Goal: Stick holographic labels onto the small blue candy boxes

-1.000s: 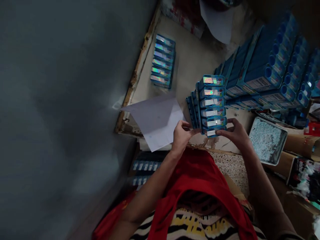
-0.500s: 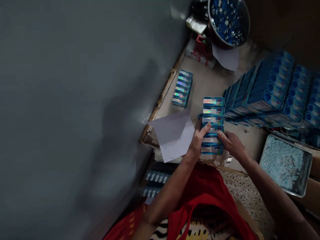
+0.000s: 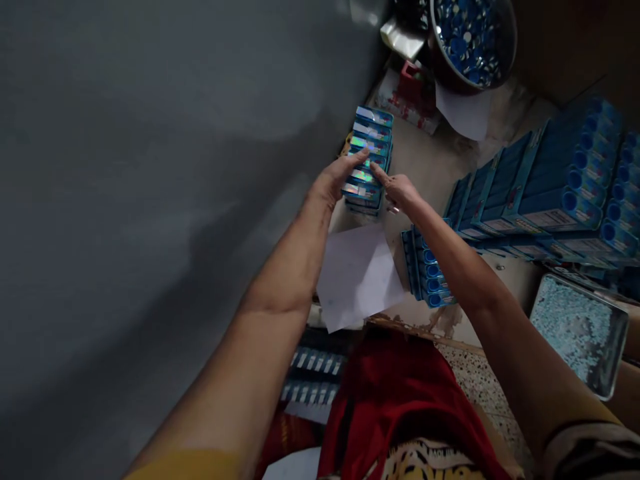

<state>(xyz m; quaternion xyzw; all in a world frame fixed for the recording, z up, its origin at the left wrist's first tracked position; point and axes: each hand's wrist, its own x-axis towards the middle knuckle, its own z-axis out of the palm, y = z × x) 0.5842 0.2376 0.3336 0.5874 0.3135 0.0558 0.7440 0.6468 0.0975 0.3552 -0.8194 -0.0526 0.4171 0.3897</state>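
Observation:
A row of several small blue packs [image 3: 367, 147], with shiny rainbow-reflecting labels facing up, lies over a similar row at the far left of the tabletop. My left hand [image 3: 340, 177] is closed around its left side, thumb on top, the other fingers mostly hidden. My right hand [image 3: 400, 191] is at its right side, index finger against the packs and the other fingers curled. Below my right forearm stands another group of blue packs [image 3: 435, 277], showing round openings. A white sheet of paper [image 3: 357, 273] lies between it and the wall.
Tall stacks of blue packs [image 3: 540, 180] fill the table's right side. Behind stands a bowl [image 3: 515, 40] of shiny blue round pieces, near a red object [image 3: 410, 77]. A metal tray [image 3: 625, 340] of pale blue bits sits at right. The grey wall [image 3: 150, 167] borders the left.
Both hands have moved away from me and to the left with the row of packs, onto the row by the wall. The packs with round openings now show where the hands were.

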